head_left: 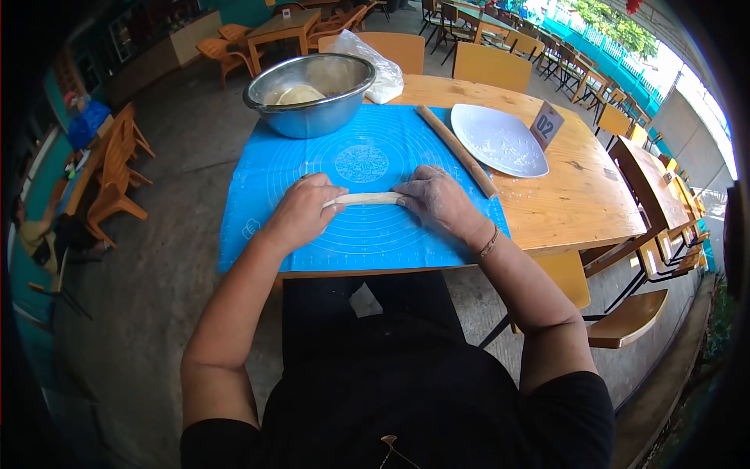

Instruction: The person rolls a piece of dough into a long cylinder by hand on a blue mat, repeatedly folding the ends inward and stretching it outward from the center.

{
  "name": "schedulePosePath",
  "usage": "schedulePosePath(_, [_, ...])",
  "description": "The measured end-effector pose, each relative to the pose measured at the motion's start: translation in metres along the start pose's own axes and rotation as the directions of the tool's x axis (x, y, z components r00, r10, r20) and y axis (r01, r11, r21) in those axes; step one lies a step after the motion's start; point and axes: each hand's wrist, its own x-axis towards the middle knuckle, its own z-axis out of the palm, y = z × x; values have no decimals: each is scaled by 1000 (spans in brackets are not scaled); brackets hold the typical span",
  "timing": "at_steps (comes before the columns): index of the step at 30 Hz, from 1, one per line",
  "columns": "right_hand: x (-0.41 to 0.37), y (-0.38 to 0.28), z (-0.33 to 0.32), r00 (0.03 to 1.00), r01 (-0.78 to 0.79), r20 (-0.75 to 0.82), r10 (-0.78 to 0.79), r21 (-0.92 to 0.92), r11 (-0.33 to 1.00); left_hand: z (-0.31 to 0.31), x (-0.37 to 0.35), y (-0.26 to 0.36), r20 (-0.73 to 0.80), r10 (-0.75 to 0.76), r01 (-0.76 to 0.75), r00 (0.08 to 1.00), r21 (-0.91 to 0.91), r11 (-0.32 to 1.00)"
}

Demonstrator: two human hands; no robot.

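A pale strip of dough [367, 198] stretches level between my two hands, low over the blue pastry mat [312, 242]. My left hand [307, 205] pinches its left end, with a short tip showing past the thumb. At the other end, my right hand [439, 199], dusted with flour, has its fingers closed on the dough. Printed white circles and a central pattern mark the mat. Beyond my hands, a wooden rolling pin [458, 152] lies slantwise at the mat's right side. A steel bowl [312, 121] with a lump of dough [300, 95] inside stands on the mat's far left corner.
A white plate [500, 141] with flour on it rests right of the rolling pin, beside a number card [546, 123] reading 02. A clear plastic bag [379, 74] of white powder sits behind the bowl. Chairs [488, 76] surround the wooden table [578, 195].
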Motion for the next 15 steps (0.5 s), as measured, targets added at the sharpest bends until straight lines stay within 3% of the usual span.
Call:
schedulePosePath(4, [-4,14,-6,995,-63,73,62,13,998,-4,-7,0,-34,29,-27,999,40,999])
schedulePosePath(9, [-7,14,-8,999,-23,25,22,34,999,-5,-2,8,-99,135,-121,986,138,983])
schedulePosePath(15, [0,-4,-7,1000,-22,-4,22,17,1000,0,11,11,-39,150,-143,988,157,977])
